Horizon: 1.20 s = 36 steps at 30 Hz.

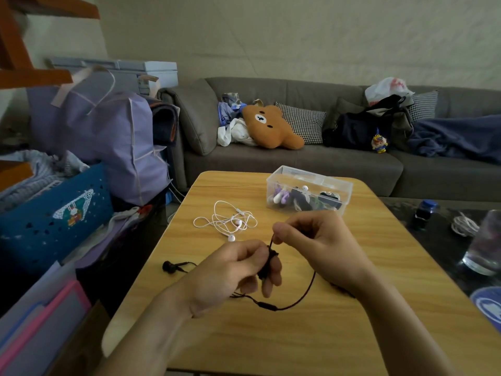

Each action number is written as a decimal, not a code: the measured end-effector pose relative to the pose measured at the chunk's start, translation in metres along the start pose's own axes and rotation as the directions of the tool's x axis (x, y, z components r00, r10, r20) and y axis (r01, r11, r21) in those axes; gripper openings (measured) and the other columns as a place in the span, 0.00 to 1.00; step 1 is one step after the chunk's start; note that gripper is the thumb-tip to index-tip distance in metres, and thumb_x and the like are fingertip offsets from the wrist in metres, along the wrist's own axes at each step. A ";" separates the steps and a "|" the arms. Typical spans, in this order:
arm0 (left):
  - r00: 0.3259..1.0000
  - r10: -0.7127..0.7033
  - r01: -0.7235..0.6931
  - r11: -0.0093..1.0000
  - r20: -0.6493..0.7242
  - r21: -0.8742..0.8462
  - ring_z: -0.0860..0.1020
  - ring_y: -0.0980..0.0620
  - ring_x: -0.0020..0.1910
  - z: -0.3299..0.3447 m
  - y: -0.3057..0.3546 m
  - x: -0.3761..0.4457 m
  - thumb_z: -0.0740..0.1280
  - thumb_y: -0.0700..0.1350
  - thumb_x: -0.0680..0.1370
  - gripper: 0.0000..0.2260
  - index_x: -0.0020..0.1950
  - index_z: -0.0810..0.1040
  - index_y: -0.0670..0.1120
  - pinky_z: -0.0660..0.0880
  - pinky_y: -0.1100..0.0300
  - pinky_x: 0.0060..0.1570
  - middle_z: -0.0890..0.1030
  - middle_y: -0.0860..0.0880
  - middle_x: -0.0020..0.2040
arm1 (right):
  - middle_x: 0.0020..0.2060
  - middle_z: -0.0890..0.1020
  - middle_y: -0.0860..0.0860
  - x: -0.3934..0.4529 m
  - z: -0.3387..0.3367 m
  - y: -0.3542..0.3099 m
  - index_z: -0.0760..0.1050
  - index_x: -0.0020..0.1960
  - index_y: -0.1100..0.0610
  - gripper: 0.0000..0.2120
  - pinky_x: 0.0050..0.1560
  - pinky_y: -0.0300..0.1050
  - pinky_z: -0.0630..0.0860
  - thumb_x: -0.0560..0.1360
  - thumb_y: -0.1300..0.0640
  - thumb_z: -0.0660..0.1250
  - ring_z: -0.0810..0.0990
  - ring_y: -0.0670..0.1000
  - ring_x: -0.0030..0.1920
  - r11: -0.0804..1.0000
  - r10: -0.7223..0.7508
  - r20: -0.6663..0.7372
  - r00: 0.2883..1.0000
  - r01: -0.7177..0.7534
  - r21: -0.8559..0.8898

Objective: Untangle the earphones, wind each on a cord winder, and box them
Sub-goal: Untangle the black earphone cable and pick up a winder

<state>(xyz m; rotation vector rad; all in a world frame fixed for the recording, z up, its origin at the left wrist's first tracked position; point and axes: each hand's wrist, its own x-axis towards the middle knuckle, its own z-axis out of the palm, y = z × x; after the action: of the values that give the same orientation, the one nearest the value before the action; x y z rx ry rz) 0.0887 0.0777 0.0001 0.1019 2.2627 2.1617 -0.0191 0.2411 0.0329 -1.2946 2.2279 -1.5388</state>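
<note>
Holding 1 black earphone [287, 302]: 2 hands, left hand [233, 272], right hand [317, 240].

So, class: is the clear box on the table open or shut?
Open: the clear box shows no lid on top, and winders lie inside it.

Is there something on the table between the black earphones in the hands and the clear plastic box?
Nothing visible does. The black corded earphones and the clear plastic box have bare wooden table between them; the tangled white earphones lie left of that path.
</note>
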 end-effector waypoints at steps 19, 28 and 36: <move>0.902 0.123 -0.124 0.992 -0.415 0.023 0.78 0.57 0.63 0.000 -0.011 0.009 0.69 0.43 0.76 0.16 0.63 0.76 0.46 0.75 0.64 0.56 0.82 0.51 0.60 | 0.29 0.81 0.45 0.001 0.029 0.001 0.80 0.56 0.49 0.08 0.34 0.37 0.70 0.82 0.53 0.63 0.73 0.41 0.26 0.943 0.226 0.386 0.894 -0.102 -0.316; 0.954 0.150 -0.013 0.886 -0.260 0.464 0.66 0.53 0.35 0.002 -0.019 0.009 0.58 0.62 0.77 0.20 0.42 0.70 0.45 0.66 0.52 0.39 0.68 0.52 0.34 | 0.30 0.82 0.47 0.002 -0.007 0.002 0.84 0.46 0.50 0.02 0.36 0.36 0.76 0.75 0.53 0.73 0.77 0.40 0.31 0.970 0.171 0.152 0.974 -0.139 -0.201; 0.689 0.260 -0.061 0.951 -0.677 0.303 0.68 0.52 0.34 -0.019 -0.010 0.009 0.60 0.48 0.84 0.18 0.39 0.70 0.37 0.65 0.56 0.38 0.70 0.47 0.34 | 0.29 0.78 0.52 0.001 -0.038 0.020 0.83 0.47 0.57 0.07 0.29 0.38 0.71 0.72 0.55 0.75 0.73 0.47 0.28 0.956 0.288 -0.049 0.957 -0.283 0.079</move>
<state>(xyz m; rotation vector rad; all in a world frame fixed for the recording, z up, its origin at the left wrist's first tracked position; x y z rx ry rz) 0.0786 0.0592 -0.0086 -0.6986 3.0361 2.2302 -0.0514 0.2689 0.0343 -0.8702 2.2522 -1.5481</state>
